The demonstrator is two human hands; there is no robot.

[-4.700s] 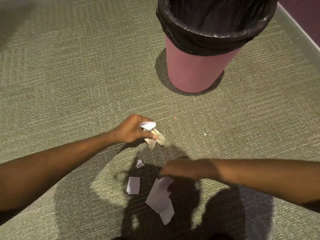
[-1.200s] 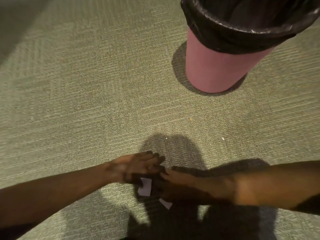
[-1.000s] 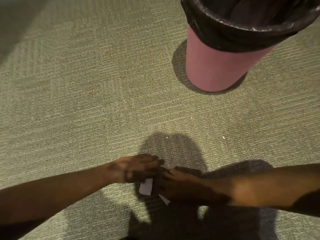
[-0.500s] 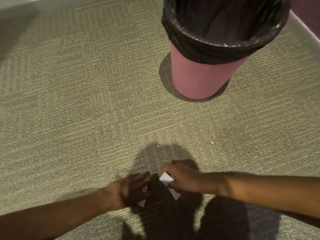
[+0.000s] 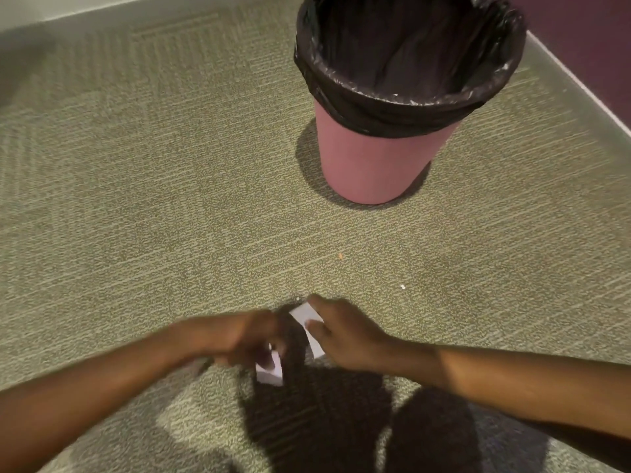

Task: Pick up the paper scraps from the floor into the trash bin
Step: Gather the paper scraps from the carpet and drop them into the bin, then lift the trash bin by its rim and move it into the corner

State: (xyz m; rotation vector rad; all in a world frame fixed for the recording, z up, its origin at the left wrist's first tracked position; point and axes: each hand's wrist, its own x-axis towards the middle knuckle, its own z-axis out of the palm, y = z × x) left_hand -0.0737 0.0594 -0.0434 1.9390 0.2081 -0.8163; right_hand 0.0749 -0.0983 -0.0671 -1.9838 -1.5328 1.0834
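Down on the green carpeted floor [image 5: 164, 206], both bare hands are working close together, on the person's side of the trash bin [image 5: 372, 165] and well apart from it. The bin stands upright, pink-walled, its black liner [image 5: 403, 107] folded over the rim and its mouth wide open to the camera. The right hand [image 5: 345, 332] is the nearer of the two to the bin, and its grip is clear to see: forefinger reaching out along the top, thumb tucked under, pinching the bin-side scrap [image 5: 303, 314], a white piece of paper with one corner poking out toward the bin. The left hand [image 5: 239, 339] sits just beside it, slightly farther from the bin, and it is smeared by motion blur. Its fingers look bent downward, the grip closed round the far scrap [image 5: 271, 372], a white piece showing below the knuckles. Whether that paper hangs free or touches the carpet, the blur will not let anyone tell. Two forearms run back toward the camera, and a dark shadow [image 5: 307, 425] pools on the carpet beneath them, on the side away from the bin. Between the hands and the bin the carpet carries a tiny orange speck [image 5: 341, 256] and a couple of white specks [image 5: 403, 287], too small to identify. Beyond the bin, a dark purple wall [image 5: 594, 39] meets the floor along a pale skirting strip [image 5: 577, 84].
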